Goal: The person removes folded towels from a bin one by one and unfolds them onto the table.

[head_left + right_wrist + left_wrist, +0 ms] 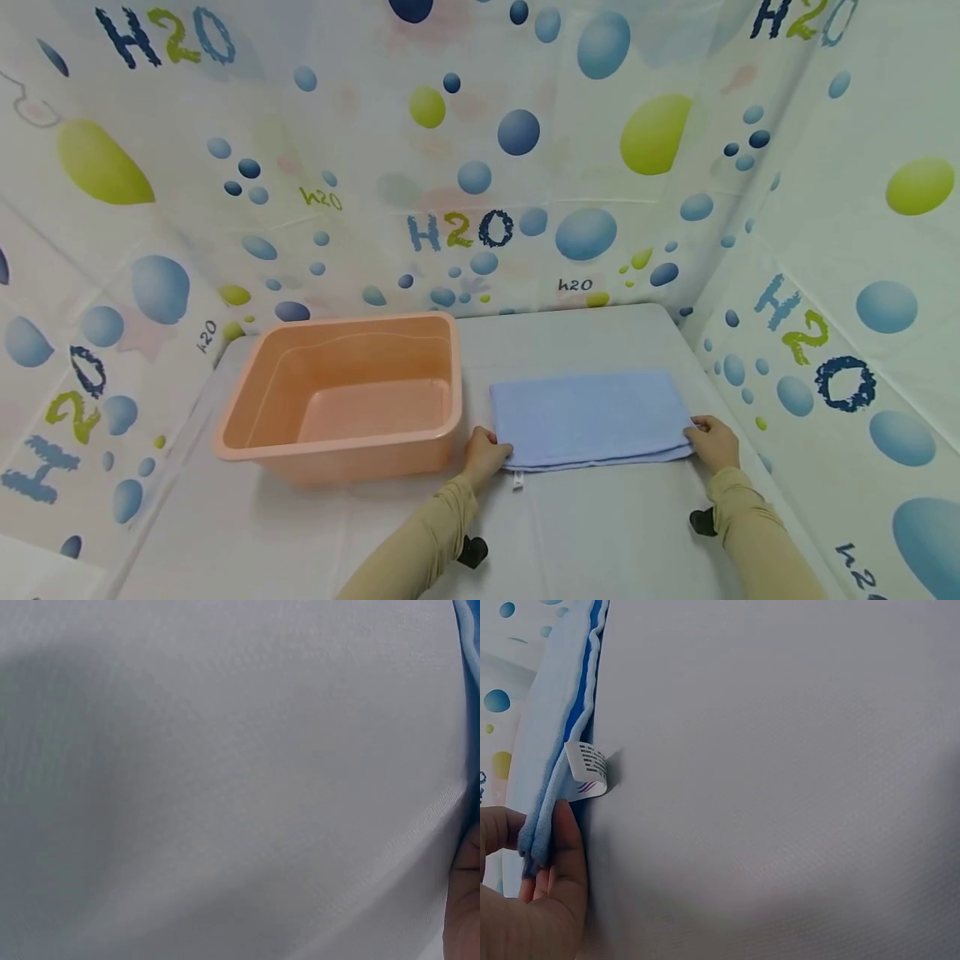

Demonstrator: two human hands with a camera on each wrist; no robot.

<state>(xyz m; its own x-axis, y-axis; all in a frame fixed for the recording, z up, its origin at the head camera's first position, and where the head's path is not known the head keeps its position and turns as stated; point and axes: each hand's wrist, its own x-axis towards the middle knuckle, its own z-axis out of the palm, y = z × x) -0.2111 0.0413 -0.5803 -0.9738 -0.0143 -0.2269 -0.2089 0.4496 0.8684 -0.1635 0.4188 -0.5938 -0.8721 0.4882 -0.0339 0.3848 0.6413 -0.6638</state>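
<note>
The peach basin (360, 461) stands at the left of the white-covered worktop (285, 533). My left forearm (412, 546), in a tan sleeve, reaches forward and slants rightward from the near side of the basin. A folded blue cloth (592, 417) lies to the right of the basin, near it. Farther right of the basin, my right forearm (765, 533) reaches forward and slants leftward.

My left grip (483, 454), just beside the basin's near right corner, is clamped on the cloth's near corner, thumb and fingers pinching the layered edge. A white label (586, 769) sticks out from that edge. My right grip (715, 442) pinches the near corner farthest from the basin, fingers bent.

My left grip is cut off at the left wrist view's lower edge. The right wrist view catches only a dark slice of my right grip and a strip of blue, so how my thumb sits there I cannot tell.
</note>
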